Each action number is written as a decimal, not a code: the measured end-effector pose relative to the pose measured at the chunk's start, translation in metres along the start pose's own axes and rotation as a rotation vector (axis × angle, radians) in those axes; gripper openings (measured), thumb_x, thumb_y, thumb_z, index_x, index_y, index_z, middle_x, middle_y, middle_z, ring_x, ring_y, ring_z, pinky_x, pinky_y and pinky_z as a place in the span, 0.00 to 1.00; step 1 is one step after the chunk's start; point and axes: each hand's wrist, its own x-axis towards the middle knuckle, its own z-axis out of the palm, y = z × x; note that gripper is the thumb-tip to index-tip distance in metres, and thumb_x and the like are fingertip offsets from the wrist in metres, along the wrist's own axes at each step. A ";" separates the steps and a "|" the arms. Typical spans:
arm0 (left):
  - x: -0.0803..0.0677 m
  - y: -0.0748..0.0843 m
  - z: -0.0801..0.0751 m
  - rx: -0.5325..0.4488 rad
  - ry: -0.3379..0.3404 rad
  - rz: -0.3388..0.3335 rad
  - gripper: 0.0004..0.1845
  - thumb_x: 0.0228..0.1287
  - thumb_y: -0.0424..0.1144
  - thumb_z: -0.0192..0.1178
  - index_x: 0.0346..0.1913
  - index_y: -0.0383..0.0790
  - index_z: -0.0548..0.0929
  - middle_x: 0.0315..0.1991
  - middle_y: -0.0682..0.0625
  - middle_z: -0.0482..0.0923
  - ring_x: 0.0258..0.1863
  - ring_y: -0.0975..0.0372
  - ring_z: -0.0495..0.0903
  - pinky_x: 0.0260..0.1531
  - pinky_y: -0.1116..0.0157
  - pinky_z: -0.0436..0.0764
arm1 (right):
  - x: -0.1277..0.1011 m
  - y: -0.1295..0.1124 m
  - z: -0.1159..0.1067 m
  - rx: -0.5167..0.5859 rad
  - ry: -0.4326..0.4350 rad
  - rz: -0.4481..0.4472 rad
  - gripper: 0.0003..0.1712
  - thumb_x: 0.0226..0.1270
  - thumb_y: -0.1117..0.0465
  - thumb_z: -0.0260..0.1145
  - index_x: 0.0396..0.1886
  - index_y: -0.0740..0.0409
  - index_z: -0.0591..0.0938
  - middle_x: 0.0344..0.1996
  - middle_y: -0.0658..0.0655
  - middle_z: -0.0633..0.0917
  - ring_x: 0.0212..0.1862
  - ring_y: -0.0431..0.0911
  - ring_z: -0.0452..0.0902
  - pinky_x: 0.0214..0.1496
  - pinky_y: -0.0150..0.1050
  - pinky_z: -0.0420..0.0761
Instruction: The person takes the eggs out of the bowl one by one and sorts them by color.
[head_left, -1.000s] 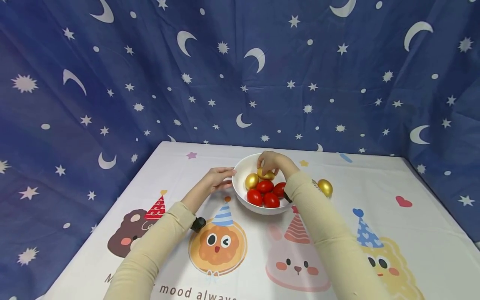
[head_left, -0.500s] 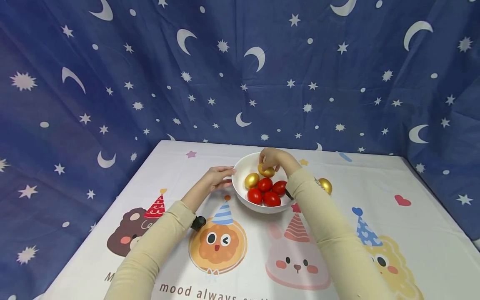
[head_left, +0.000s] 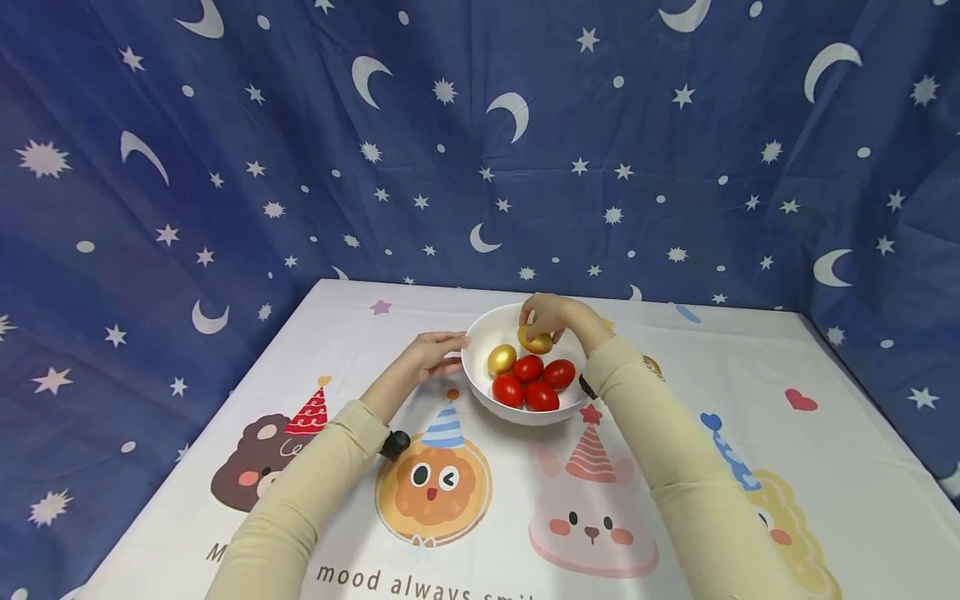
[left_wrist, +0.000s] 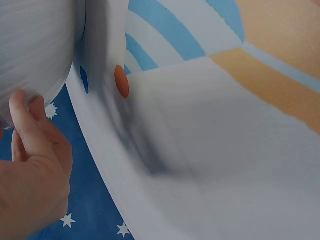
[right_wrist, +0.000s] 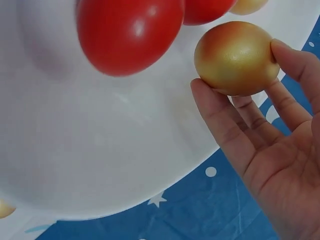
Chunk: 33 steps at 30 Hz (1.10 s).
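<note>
Now the right hand point(head_left: 553, 317), its grip pinching the gold egg point(head_left: 536, 340), has lifted it at twelve o'clock over the white bowl point(head_left: 480, 379), while the left hand point(head_left: 431, 354) rests open-fingered against the rim at nine o'clock.

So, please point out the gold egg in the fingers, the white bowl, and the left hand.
gold egg point(right_wrist: 236, 58), right wrist view, middle of its shell.
white bowl point(head_left: 480, 337), head view, bare inner wall.
left hand point(head_left: 433, 353), head view, back of hand.
</note>
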 end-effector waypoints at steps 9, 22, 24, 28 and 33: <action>0.001 0.002 0.000 0.003 -0.010 0.013 0.24 0.64 0.40 0.61 0.63 0.45 0.74 0.62 0.45 0.71 0.48 0.58 0.81 0.39 0.72 0.87 | -0.010 0.008 -0.005 0.024 0.002 -0.014 0.14 0.63 0.62 0.64 0.47 0.61 0.77 0.47 0.64 0.78 0.38 0.48 0.77 0.45 0.41 0.88; -0.002 -0.007 0.006 0.004 -0.027 -0.001 0.25 0.64 0.40 0.61 0.64 0.43 0.73 0.61 0.41 0.73 0.32 0.64 0.80 0.31 0.73 0.87 | -0.027 0.019 0.007 0.079 0.009 -0.073 0.16 0.62 0.63 0.65 0.49 0.60 0.77 0.50 0.66 0.79 0.42 0.50 0.78 0.43 0.38 0.89; -0.003 -0.008 0.005 -0.007 -0.029 0.000 0.25 0.64 0.40 0.61 0.64 0.42 0.73 0.61 0.40 0.72 0.32 0.64 0.80 0.30 0.74 0.87 | -0.028 0.018 0.008 0.084 0.012 -0.091 0.16 0.62 0.63 0.66 0.49 0.60 0.77 0.49 0.65 0.79 0.42 0.50 0.78 0.42 0.38 0.89; -0.004 -0.005 0.002 -0.024 -0.031 0.002 0.25 0.65 0.39 0.60 0.65 0.42 0.72 0.62 0.41 0.71 0.32 0.64 0.80 0.30 0.75 0.87 | -0.032 0.015 0.009 0.086 0.024 -0.123 0.16 0.61 0.63 0.66 0.49 0.61 0.77 0.49 0.66 0.80 0.41 0.51 0.79 0.41 0.37 0.89; -0.003 -0.002 -0.001 -0.040 -0.037 0.010 0.25 0.65 0.40 0.59 0.65 0.43 0.71 0.64 0.42 0.68 0.32 0.65 0.79 0.28 0.76 0.86 | -0.039 0.013 0.011 0.080 0.064 -0.172 0.16 0.61 0.65 0.66 0.49 0.62 0.77 0.48 0.66 0.79 0.42 0.52 0.78 0.42 0.38 0.89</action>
